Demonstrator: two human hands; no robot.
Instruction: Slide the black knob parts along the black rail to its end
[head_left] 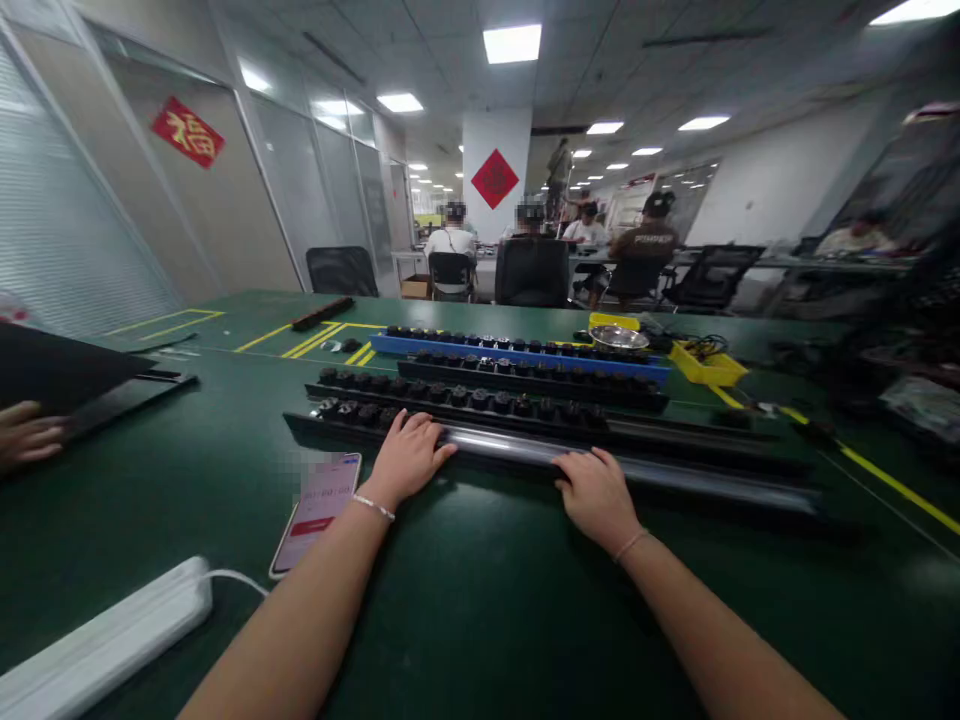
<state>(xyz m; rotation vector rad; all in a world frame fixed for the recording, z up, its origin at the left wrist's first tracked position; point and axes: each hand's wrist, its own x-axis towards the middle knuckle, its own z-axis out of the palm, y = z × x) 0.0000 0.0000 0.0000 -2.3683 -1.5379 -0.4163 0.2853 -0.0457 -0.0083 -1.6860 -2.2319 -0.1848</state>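
Observation:
Across the table in front of me lies a long black bar (645, 477) with a shiny upper face. Toward its left end several round black parts stand in a row. My left hand (409, 455) grips the bar left of its middle, fingers over the top and thumb on the near side. Further right, my right hand (595, 490) has its fingers curled over the same bar's near edge. Just behind lies another black bar (480, 410) with a row of round black parts. Under both palms the bar is hidden.
Behind are another black bar (540, 378) and a blue bar (465, 347), then a metal bowl (620, 338) and a yellow tray (705, 365). A phone (319, 510) and white power strip (112, 640) lie at left. Another person's hand (30, 435) is beside a dark panel (67, 370).

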